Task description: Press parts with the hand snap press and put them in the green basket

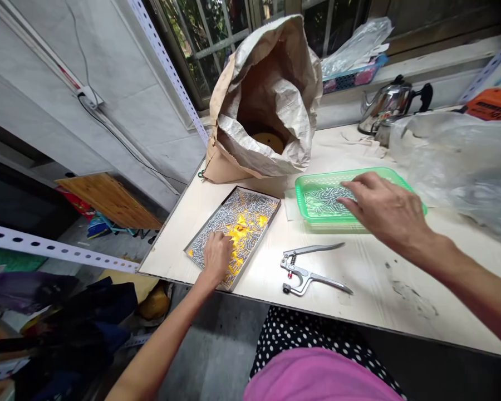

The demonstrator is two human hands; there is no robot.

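Note:
My left hand (217,255) reaches into a shallow tray (254,252) at the centre-left of the table. Its fingers curl down in a closed grip among small silvery metal pins (221,218) and bright yellow pieces (241,227); what they hold is hidden. My right hand (386,210) hovers over a green plastic basket (313,221) holding more small metal pins (326,201). A gap shows between its thumb and forefinger, with nothing visible there. Between tray and basket, nearer to me, lies a pair of silver hand pliers (307,277), handles pointing right.
A large open paper sack (219,159) stands behind the tray, its lining folded out. A metal kettle (394,103), clear plastic bags (463,161) and an orange box (493,104) sit at the back right. The table's (169,250) left edge adjoins perforated metal posts.

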